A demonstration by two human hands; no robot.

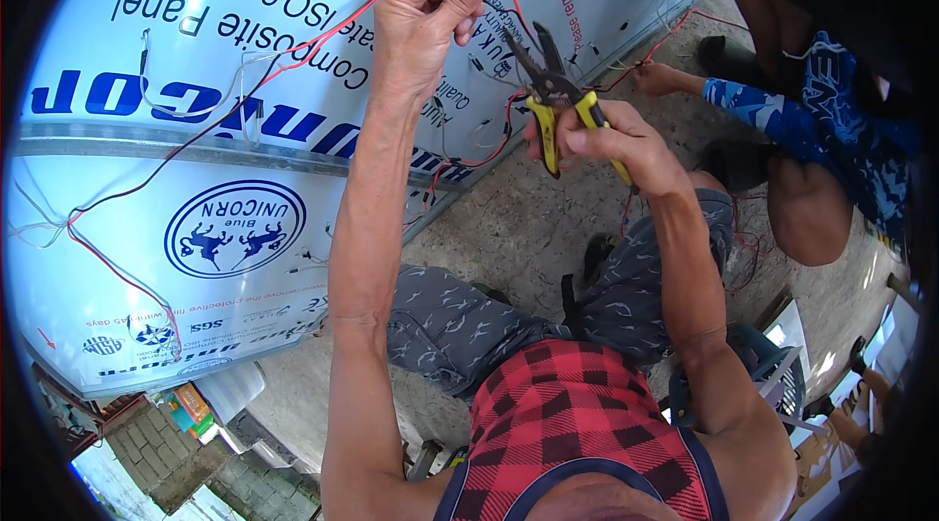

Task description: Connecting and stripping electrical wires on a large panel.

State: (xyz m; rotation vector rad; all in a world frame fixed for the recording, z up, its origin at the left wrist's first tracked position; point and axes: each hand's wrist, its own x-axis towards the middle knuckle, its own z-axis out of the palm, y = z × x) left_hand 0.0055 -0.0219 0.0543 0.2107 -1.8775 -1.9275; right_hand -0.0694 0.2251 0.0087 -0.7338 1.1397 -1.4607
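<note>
My left hand (430, 17) is raised over the large white panel, thumb and forefinger pinched on a thin red-and-black wire (323, 40). That wire runs down and left across the panel, and a red length of it loops away to the right of my fingertips. Just right of there, my right hand (631, 144) grips wire strippers (556, 88) by their yellow-and-black handles. The dark jaws stand apart and point up toward my left hand. Whether any wire lies between the jaws is hard to make out.
The film-covered white panel (117, 169) with printing fills the upper left, strewn with more wires. A metal strip (186, 141) crosses it. A co-worker's hand (657, 79) reaches to the panel's right edge. Red wires (748, 247) lie on the concrete floor (509, 227). A chair (782, 374) is at lower right.
</note>
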